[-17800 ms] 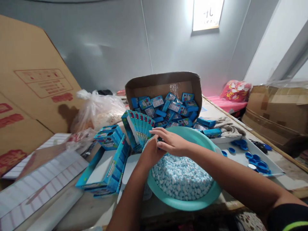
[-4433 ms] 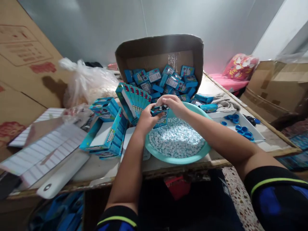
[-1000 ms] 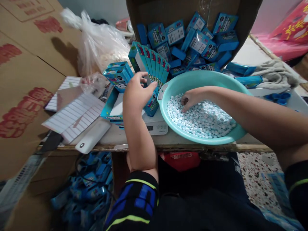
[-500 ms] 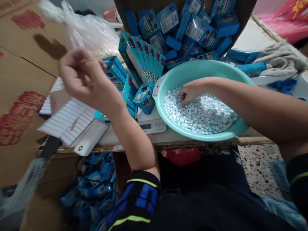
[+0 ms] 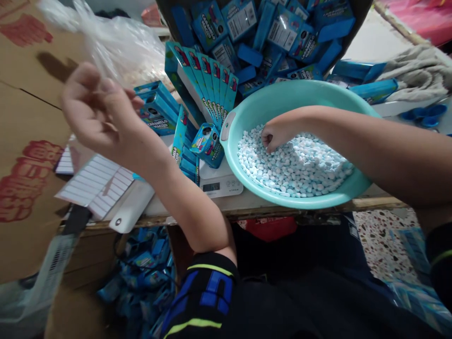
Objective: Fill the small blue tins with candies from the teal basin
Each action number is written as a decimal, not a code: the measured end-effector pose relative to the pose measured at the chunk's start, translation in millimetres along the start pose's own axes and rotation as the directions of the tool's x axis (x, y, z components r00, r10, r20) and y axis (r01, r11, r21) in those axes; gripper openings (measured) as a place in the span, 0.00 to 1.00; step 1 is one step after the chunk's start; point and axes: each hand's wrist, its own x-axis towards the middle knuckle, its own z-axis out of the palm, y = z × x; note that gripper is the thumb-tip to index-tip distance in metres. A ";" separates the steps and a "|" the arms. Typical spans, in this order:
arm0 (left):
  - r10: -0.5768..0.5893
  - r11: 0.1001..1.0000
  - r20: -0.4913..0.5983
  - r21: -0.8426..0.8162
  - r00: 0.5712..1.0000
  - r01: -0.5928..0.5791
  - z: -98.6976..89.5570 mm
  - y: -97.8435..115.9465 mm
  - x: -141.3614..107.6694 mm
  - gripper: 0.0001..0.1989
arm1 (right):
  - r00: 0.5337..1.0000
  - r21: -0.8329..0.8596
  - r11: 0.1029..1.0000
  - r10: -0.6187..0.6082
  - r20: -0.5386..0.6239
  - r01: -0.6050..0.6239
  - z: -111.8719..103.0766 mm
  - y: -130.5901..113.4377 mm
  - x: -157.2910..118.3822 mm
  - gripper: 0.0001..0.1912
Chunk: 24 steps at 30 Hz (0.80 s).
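Note:
My left hand (image 5: 100, 110) hovers in the air at the left, slightly blurred, fingers loosely bent and apart with nothing visible in them. Inside the turquoise basin (image 5: 247, 181), my right hand (image 5: 277, 134) rests at the left part of the small pale blue and white candies (image 5: 300, 162), its fingers curled closed at the candies' surface; the fingertips are partly hidden. Left of the basin, an upright blue candy box (image 5: 208, 147) stands on a white digital scale (image 5: 226, 185). Behind it, several flat turquoise cartons (image 5: 208, 77) fan out.
A large carton of blue candy boxes (image 5: 236, 21) stands behind the basin. Lined cards (image 5: 93, 179) and a white-handled tool (image 5: 130, 209) lie by the table's front edge. A grey cloth (image 5: 416, 70) and blue scoops (image 5: 425, 115) are at right; a plastic bag (image 5: 116, 44) is back left.
My left hand has moved further left, and its fingers have spread a little. My right hand stays at the candies, nearly unchanged. The view has shifted slightly.

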 end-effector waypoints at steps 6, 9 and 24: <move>-0.180 0.947 0.478 0.319 0.860 0.021 3.2 16.5 -17.1 0.21 | 0.999 0.021 1.000 0.007 -0.044 -0.006 -5.8 9.4 -1.3 0.15; -0.424 0.859 0.674 0.510 0.605 0.035 -1.8 21.9 -18.9 0.38 | 0.999 0.062 0.998 0.001 -0.053 0.002 -7.0 11.5 -1.1 0.13; 0.041 0.962 0.667 0.174 0.744 -0.210 21.0 23.6 -23.2 0.22 | 0.997 0.019 0.998 -0.068 0.019 0.068 -2.5 4.3 -1.1 0.08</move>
